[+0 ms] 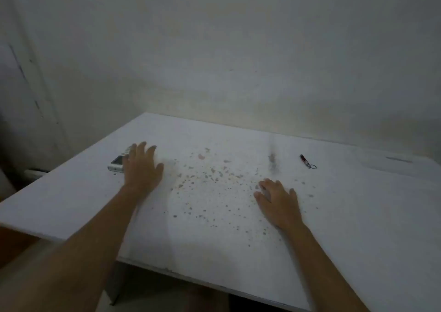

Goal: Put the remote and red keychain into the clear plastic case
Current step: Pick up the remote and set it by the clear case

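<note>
Head view, looking down over a white table [214,252] set into a room corner. Left hand [140,168] flat and spread, palm down, fingers released, lying beside and partly over the silver remote [117,163] near the table's left edge; no grasp visible, contact with the remote hard to tell. Right hand [279,202] palm down on the tabletop, fingers loosely curled, holding nothing. Red keychain [306,161] lying alone beyond the right hand, well apart from it, ring end pointing right. Faint clear plastic case [391,162] at the far right, barely distinguishable against the white top; outline uncertain. Wide bare room between the two hands, and between the right hand and the keychain. Near edge running diagonally from lower left to lower right; left edge close behind the remote; far edge tight against the wall [238,61]. Tabletop speckled with small brown spots [210,180] in the middle, plus a dark smudge [272,161] left of the keychain. Walls plain, pale and dimly lit.
</note>
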